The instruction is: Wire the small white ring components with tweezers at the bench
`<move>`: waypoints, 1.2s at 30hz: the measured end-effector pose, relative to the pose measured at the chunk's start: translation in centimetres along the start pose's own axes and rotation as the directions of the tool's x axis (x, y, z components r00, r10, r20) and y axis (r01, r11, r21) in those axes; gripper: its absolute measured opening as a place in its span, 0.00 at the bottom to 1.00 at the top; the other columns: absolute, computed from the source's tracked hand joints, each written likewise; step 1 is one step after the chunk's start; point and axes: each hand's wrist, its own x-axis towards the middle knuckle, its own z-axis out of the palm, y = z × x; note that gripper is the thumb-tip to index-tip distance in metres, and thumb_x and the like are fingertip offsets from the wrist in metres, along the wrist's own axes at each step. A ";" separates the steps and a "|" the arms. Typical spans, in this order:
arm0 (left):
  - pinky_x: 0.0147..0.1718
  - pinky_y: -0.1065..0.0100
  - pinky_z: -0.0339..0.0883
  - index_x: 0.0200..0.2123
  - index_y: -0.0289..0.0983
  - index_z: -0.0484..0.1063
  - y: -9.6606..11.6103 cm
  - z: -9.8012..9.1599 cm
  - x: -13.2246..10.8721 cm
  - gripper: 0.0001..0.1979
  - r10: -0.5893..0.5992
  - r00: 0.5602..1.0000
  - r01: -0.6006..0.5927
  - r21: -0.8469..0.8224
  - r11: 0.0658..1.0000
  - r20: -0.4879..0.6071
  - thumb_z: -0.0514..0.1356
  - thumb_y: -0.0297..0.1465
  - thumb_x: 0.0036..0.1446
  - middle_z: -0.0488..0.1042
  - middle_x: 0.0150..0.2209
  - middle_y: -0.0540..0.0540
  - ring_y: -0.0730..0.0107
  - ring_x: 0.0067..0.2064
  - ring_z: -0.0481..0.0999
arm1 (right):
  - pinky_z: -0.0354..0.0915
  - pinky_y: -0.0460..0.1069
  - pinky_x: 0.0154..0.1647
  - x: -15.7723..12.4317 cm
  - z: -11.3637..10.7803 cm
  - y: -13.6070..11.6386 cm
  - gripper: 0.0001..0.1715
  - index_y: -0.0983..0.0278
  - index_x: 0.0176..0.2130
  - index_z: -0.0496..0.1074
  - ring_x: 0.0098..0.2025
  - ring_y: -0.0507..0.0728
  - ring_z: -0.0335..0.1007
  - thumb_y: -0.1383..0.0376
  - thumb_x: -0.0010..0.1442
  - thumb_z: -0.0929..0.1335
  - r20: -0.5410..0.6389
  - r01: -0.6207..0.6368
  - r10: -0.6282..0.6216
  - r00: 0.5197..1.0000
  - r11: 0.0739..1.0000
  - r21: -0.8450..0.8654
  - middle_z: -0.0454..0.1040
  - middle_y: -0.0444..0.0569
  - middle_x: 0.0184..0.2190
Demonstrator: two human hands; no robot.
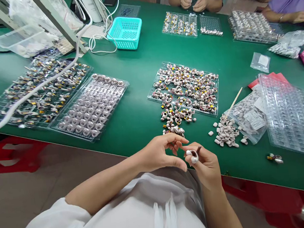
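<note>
My right hand pinches a small white C-shaped earbud clip between thumb and fingers, with a thin dark strip rising beside it. Just left of the clip, my left hand is held with thumb and fingers apart, nothing visible between them. Beyond both hands, a loose heap of similar earbud clips with yellow and brown bits lies against a clear tray full of them. Small pale caps are scattered to the right, beside a plastic bag of such pieces.
At left, a clear tray holds rows of pale parts next to trays of wired parts. A turquoise basket and a white cable are farther back. Stacked clear trays lie right. Two people work across the green table.
</note>
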 end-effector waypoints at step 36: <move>0.54 0.55 0.69 0.53 0.36 0.72 -1.5 0.7 -1.6 0.26 0.523 0.851 -0.464 0.399 0.791 -0.045 0.70 0.34 0.51 0.75 0.53 0.33 0.52 0.55 0.74 | 0.67 0.46 0.32 0.3 0.9 -1.2 0.10 0.61 0.44 0.76 0.33 0.53 0.71 0.71 0.62 0.69 0.043 0.250 -0.257 0.966 0.868 -0.429 0.74 0.46 0.32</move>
